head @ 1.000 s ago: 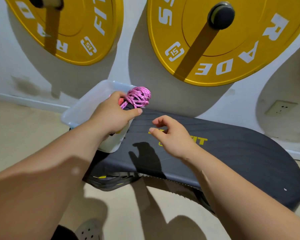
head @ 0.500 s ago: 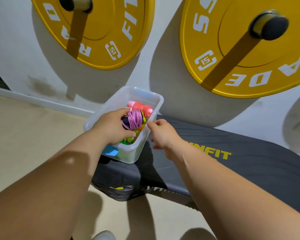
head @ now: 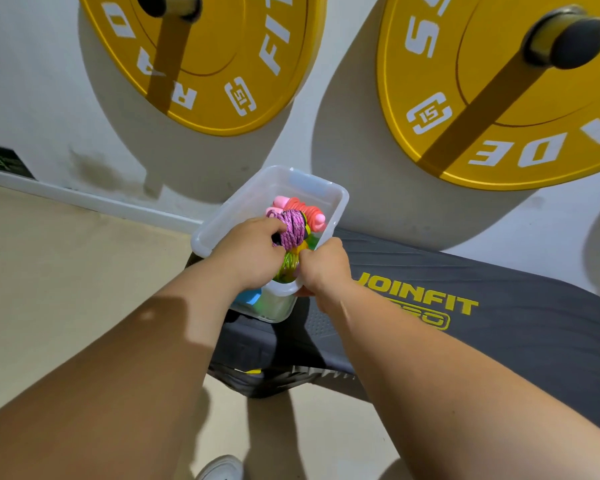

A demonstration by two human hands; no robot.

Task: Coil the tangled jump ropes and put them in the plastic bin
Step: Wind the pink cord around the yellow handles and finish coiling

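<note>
Atop the bench [head: 499, 323], the left hand [head: 250, 254] is seating its gripped purple coil [head: 293, 228], previously held above, inside the plastic bin [head: 257, 199]; the right hand [head: 323, 268] is now clasping the rim.

The left hand [head: 250, 258] has brought the coiled purple jump rope [head: 293, 228] from above the plastic bin [head: 229, 206] down inside it, onto the green rope [head: 289, 263] and beside the coral rope [head: 309, 211]; the right hand [head: 323, 268] has left the surface [head: 499, 323] beside the bin and now grips the bin's near right rim, fingers [head: 329, 245] curled over the edge.
</note>
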